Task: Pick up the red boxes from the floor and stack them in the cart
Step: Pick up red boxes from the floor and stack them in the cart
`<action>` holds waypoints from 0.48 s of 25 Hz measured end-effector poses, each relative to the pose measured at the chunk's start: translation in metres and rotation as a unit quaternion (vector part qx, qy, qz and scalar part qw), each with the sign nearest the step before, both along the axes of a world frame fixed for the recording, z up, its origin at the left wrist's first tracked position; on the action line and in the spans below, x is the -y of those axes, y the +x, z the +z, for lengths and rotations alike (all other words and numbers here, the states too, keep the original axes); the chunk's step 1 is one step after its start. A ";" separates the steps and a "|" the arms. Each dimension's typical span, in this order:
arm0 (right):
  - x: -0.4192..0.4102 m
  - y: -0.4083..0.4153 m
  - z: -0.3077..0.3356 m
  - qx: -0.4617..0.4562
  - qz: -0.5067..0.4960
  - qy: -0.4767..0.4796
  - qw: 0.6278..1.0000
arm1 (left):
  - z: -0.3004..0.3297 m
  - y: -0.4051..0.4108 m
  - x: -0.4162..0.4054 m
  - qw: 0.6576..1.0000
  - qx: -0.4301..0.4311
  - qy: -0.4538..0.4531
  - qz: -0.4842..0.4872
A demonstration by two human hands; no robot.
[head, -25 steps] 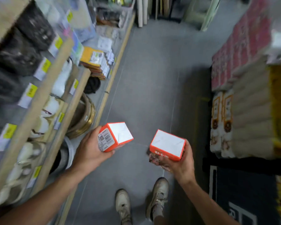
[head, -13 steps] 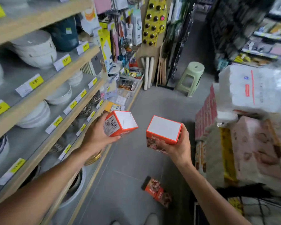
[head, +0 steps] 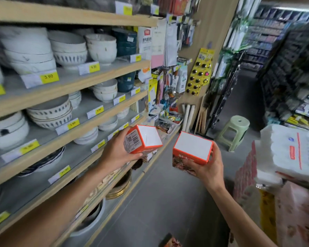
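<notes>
My left hand (head: 117, 154) grips a red box (head: 146, 139) with a white top face and a barcode on its side, held up at chest height in the aisle. My right hand (head: 208, 168) holds a second red box (head: 193, 147) from below, its white face up and a food picture on its front. The two boxes are side by side, a small gap apart. Another red box (head: 171, 242) lies on the grey floor at the bottom edge, partly cut off. No cart is clearly in view.
Wooden shelves (head: 66, 84) of stacked bowls run along the left. A green plastic stool (head: 235, 132) stands in the aisle ahead. Wrapped white packs (head: 292, 152) and pink and red packages (head: 300, 216) are piled at the right. Grey floor (head: 161, 202) lies between.
The view has swung up from the floor and my feet to the shelves and aisle. Both hands have kept their boxes and risen with the view; the bowls and stool have come into sight.
</notes>
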State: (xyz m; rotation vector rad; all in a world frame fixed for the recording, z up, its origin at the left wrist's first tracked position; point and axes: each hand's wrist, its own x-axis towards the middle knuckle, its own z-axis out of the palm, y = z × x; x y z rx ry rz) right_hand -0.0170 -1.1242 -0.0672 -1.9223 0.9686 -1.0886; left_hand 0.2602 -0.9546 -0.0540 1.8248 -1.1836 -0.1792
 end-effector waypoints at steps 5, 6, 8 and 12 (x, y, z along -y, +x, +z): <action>-0.003 0.026 0.014 0.045 0.116 0.032 0.992 | 0.025 -0.014 -0.049 0.995 0.021 0.005 0.093; -0.006 0.035 0.016 0.054 0.141 0.028 0.988 | 0.027 -0.015 -0.062 0.994 0.025 0.000 0.110; -0.018 0.052 0.020 0.058 0.179 0.029 0.982 | 0.030 -0.019 -0.089 0.990 0.022 0.008 0.142; -0.066 0.089 0.025 0.075 0.267 0.070 0.958 | 0.040 -0.029 -0.161 0.972 0.046 -0.003 0.231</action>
